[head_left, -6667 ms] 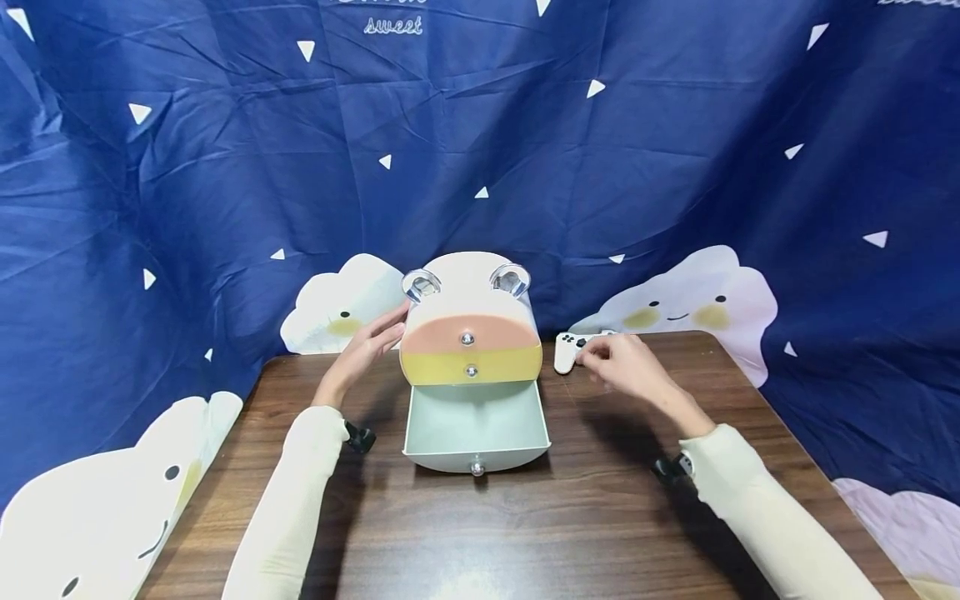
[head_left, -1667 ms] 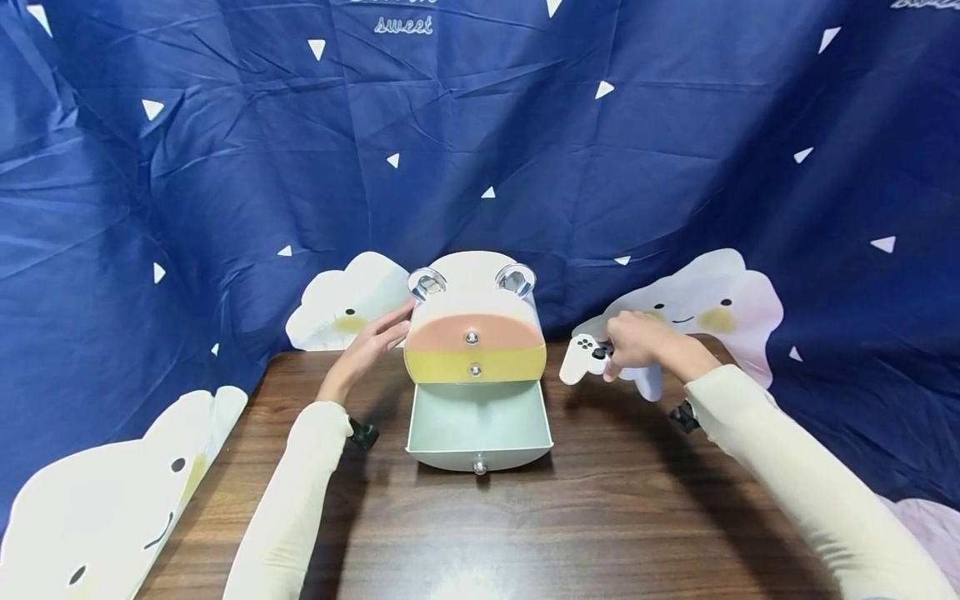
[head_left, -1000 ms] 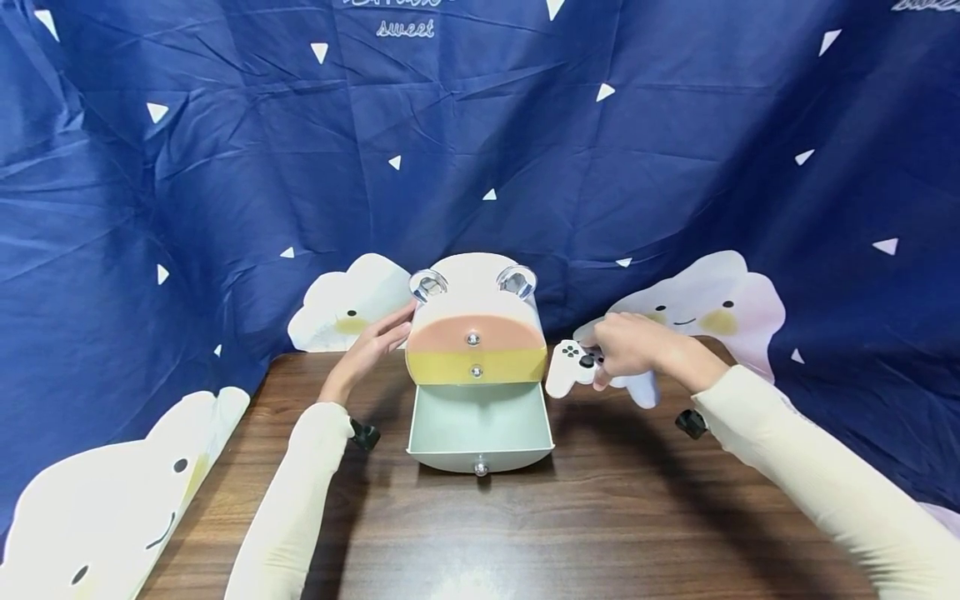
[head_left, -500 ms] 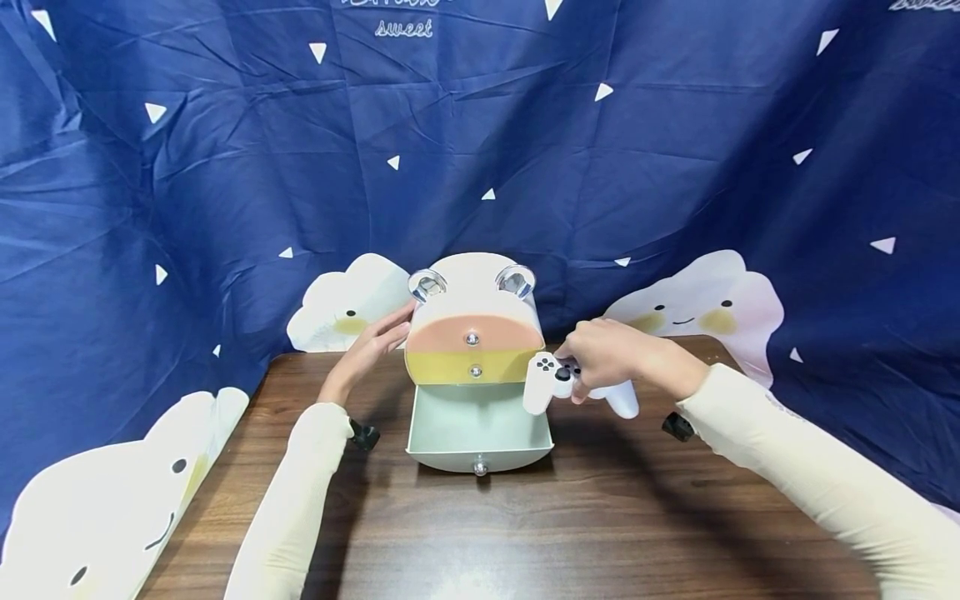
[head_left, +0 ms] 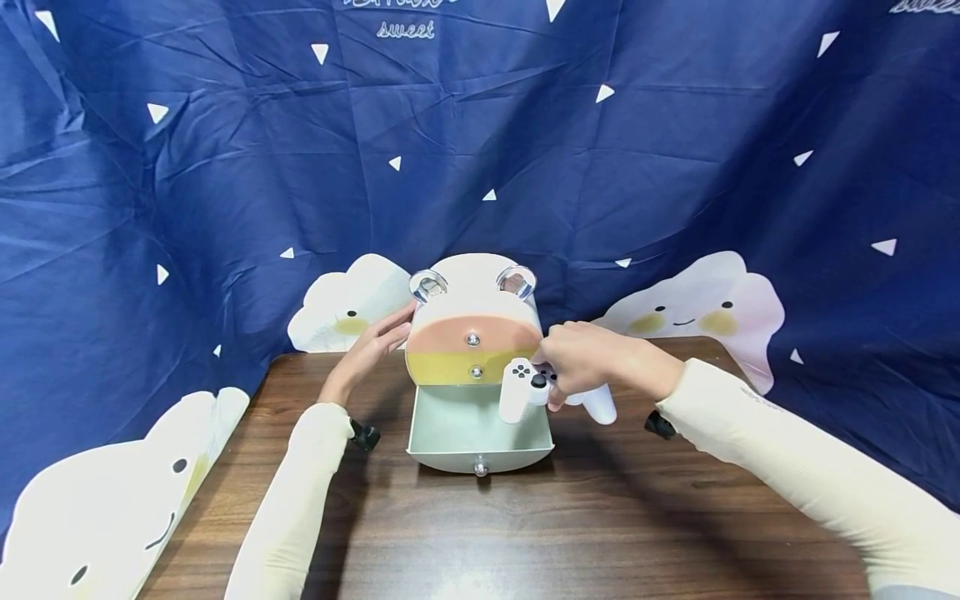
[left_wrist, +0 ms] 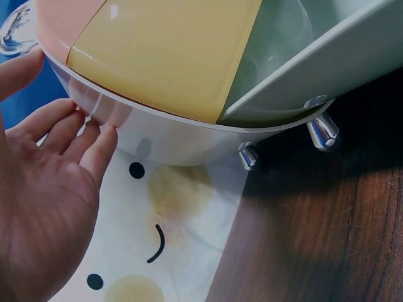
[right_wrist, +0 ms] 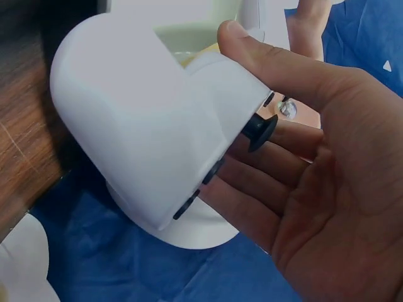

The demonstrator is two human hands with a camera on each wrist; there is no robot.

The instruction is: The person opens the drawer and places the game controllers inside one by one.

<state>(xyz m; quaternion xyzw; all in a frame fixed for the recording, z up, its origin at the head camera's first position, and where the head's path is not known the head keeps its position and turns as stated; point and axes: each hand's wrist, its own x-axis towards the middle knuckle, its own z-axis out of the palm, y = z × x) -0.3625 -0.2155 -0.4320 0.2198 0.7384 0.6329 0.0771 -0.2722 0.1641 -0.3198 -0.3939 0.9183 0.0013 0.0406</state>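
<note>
A white game controller (head_left: pixel 515 396) with black buttons and sticks is gripped by my right hand (head_left: pixel 588 358), thumb on one side and fingers on the other. It hangs over the right part of the pulled-out pale green drawer (head_left: pixel 450 425). In the right wrist view the controller (right_wrist: pixel 126 107) fills the middle. The small drawer cabinet (head_left: pixel 476 287) has an orange drawer (head_left: pixel 442 335) and a yellow drawer (head_left: pixel 438 368), both pushed in. My left hand (head_left: pixel 369 346) touches the cabinet's left side with straight fingers; in the left wrist view its fingertips rest on the white shell (left_wrist: pixel 170 141).
The cabinet stands near the back of a brown wooden table (head_left: pixel 450 533). Behind it hangs a blue cloth (head_left: pixel 465 125) printed with white triangles and cloud faces. Two round chrome-rimmed eyes (head_left: pixel 428 286) stick up from the cabinet's top.
My right hand has picked the controller up from the table right of the cabinet and carried it left over the green drawer. My left hand stays on the cabinet's side.
</note>
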